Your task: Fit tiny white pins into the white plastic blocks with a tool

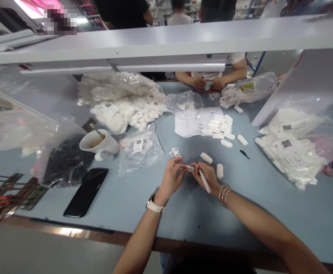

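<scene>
My left hand (170,178) pinches a small white plastic housing (189,168) between thumb and fingers. My right hand (208,176) is closed round a slim tool with a white handle (205,182); its thin dark tip points up beside the housing, and my right fingertips meet the housing's end. What kind of tip it is, I cannot tell. Just beyond my left fingers lies a little heap of tiny white pieces (175,152). Close to my right hand, two loose white housings (219,171) rest on the blue table (195,224).
A pile of white housings (218,125) lies by a printed sheet (183,127). Bagged white parts (292,156) stand right, more bags (115,114) back left. A mug with a spoon (99,142) and a black phone (86,193) sit left. Across the table another person's hands (199,83) work.
</scene>
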A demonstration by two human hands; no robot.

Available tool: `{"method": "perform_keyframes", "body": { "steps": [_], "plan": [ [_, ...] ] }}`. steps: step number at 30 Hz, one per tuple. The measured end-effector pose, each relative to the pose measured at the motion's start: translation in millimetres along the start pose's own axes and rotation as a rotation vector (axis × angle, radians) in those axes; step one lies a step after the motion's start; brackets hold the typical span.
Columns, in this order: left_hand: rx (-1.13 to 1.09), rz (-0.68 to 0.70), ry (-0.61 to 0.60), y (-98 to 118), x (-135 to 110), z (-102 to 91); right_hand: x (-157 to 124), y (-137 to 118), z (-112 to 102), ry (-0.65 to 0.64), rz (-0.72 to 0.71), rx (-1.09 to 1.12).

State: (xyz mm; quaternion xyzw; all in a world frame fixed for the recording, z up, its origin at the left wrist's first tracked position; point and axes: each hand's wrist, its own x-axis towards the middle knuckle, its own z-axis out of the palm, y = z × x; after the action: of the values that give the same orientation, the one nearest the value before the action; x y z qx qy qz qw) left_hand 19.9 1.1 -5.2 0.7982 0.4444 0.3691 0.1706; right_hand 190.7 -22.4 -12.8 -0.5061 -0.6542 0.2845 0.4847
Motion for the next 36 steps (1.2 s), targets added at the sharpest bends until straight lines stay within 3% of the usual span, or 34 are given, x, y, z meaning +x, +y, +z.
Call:
{"method": "perform_keyframes", "body": {
  "steps": [16,19,24,26,33,36],
  "plan": [
    [0.008,0.001,0.051,0,-1,4.5,-2,3,1,-0.011,-0.054,-0.032],
    [-0.078,-0.061,0.023,1,0,4.1,-1,2,1,-0.002,-0.106,-0.031],
    [-0.300,-0.296,-0.156,6,3,-3.8,-1,0,0,0.000,-0.189,-0.012],
    [-0.392,-0.336,-0.171,9,5,-6.3,-1,0,0,0.005,-0.202,-0.008],
    [-0.394,-0.337,-0.075,15,8,-8.5,-2,0,2,0.000,-0.147,0.075],
    [-0.341,-0.356,0.065,3,9,-15.9,-2,1,2,0.028,-0.082,0.104]
  ]
}}
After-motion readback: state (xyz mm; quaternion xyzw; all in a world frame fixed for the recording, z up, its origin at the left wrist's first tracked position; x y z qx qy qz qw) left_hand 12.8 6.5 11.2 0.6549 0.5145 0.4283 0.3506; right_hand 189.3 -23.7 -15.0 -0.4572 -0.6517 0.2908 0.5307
